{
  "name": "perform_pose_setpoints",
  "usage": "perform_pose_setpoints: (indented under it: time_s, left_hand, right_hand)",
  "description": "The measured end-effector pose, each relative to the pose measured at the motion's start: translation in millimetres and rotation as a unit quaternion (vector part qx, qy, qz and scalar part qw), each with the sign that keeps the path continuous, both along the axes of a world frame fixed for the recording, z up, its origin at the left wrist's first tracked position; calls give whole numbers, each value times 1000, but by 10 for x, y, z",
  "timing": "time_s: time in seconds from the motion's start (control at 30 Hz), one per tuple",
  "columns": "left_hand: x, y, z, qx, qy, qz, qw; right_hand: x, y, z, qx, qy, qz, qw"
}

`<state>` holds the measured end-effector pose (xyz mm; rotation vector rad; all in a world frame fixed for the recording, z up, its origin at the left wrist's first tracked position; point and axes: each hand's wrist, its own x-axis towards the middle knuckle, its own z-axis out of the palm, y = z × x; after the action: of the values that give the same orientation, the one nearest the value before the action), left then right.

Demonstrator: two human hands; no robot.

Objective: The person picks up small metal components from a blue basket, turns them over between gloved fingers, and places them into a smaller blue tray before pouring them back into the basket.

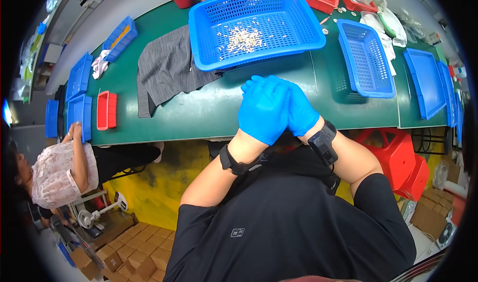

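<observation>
Both hands wear blue gloves and are clasped together just over the near edge of the table, below the large basket. My left hand [260, 111] lies across the right one, its fingers closed around it. My right hand [301, 110] is pressed against the left palm, and its fingers are mostly hidden. Whether anything small lies between the palms cannot be seen. Beyond them, a large blue perforated basket [259, 62] holds many small pale pieces [245, 39]. A dark grey cloth [167, 65] lies partly under the basket's left side.
A smaller blue basket [371, 85] stands to the right, near blue trays [425, 82]. Leftward are a red bin [106, 111] and blue bins [79, 113], where another person [62, 175] works. Red stools [393, 157] stand below the table's right side; cartons [142, 247] sit at lower left.
</observation>
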<state>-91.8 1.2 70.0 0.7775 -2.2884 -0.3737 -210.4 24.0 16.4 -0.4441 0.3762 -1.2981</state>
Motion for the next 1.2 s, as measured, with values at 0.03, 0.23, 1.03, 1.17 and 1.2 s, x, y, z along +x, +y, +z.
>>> perform_pose_setpoints:
  time_s: [0.03,0.23,1.03,1.17,1.2]
  left_hand:
    - [-4,-33,-7,2,-3,4,1000]
    - [23,-231,-100,106,164,-5,981]
    - [328,-607,-217,122,-44,9,991]
    - [345,-685,-194,106,-74,-21,991]
    - [346,-694,-188,87,-84,-34,992]
  right_hand:
    - [-10,-63,-1,69,-236,49,968]
    - [-85,-395,-19,123,-259,92,954]
    - [-140,-452,-214,111,-342,93,928]
    - [-127,-453,-201,100,-335,94,932]
    - [-129,-459,-165,109,-301,86,943]
